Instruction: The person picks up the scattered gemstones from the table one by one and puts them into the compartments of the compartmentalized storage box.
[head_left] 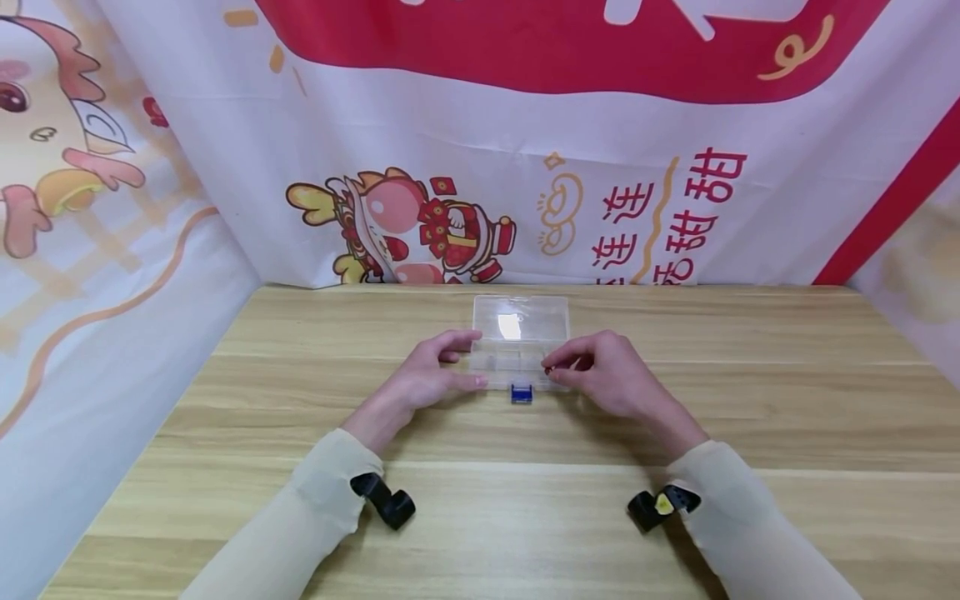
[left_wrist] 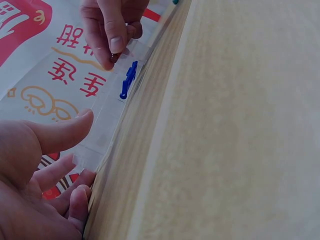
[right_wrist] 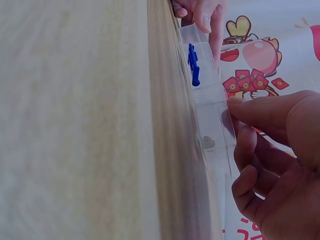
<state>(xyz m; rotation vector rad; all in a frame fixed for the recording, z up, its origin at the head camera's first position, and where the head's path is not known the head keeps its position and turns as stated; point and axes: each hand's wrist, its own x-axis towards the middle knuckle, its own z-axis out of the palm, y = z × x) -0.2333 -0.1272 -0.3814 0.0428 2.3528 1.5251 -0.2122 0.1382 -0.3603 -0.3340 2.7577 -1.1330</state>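
Observation:
A clear plastic compartment box (head_left: 506, 360) lies on the table with its lid (head_left: 540, 312) raised at the back. Its blue latch (head_left: 522, 392) sits at the middle of the front edge. At the left end is my left hand (head_left: 427, 371), thumb by the front corner and forefinger toward the back, spread around that end. My right hand (head_left: 611, 375) pinches a small dark reddish piece (left_wrist: 115, 57) between thumb and forefinger, over the right-hand compartments. In the right wrist view, a small greyish piece (right_wrist: 208, 142) shows through the box wall.
The wood-grain table (head_left: 517, 525) runs back to a printed cloth (head_left: 450, 117) hanging behind it. Another printed cloth (head_left: 97, 350) hangs along the left side. A black camera mount sits on each sleeved wrist.

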